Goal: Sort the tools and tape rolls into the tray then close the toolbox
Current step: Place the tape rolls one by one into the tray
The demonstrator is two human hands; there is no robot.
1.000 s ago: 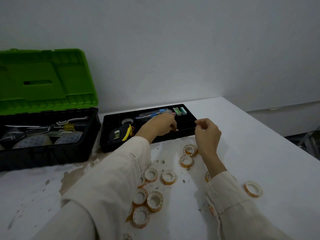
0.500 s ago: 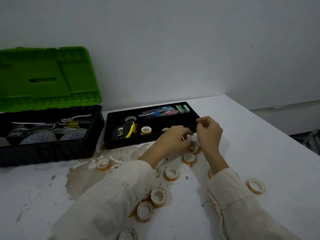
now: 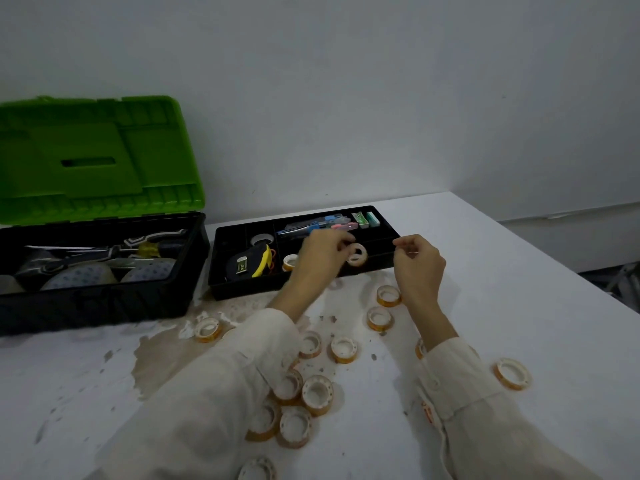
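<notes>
Lying nearest, cut off by the bottom edge, is a small white-cored roll of amber tape point(image 3: 258, 470). Just beyond it, a cluster of tape rolls point(image 3: 317, 393) of the same kind crowds against the cream left sleeve point(image 3: 207, 393), several of them touching one another. The cream right sleeve point(image 3: 485, 410) crosses the white table point(image 3: 536, 289), and a lone tape roll point(image 3: 512, 373) lies to its right, well apart from the others. Farther on, scattered rolls point(image 3: 343, 348) sit between the forearms, beside the right wrist and on a brown stained patch point(image 3: 162, 355) of the tabletop near the toolbox.

Past these, the left hand point(image 3: 320, 259) grasps a pale tape roll point(image 3: 357, 254) at its fingertips. The roll's hole faces the camera, and it is over the front right part of the black plastic compartment tray point(image 3: 242, 289). The right hand point(image 3: 419, 268) hovers at the tray's front right corner, loosely clenched, fingertips drawn to the thumb, gripping nothing that shows.

Inside the tray lie a black and yellow tape measure point(image 3: 247, 263), one small tape roll point(image 3: 290, 261) beside the left hand, and a grey ring point(image 3: 262, 240) behind the measure. The far compartment holds blue and pink pen-shaped tools point(image 3: 318, 226) and two small green boxes point(image 3: 360, 220).

Just beside the tray on the left stands the black toolbox point(image 3: 104, 299), its bright green lid point(image 3: 97, 161) raised against the wall, with a yellow-handled tool point(image 3: 149, 249) among the things inside.
</notes>
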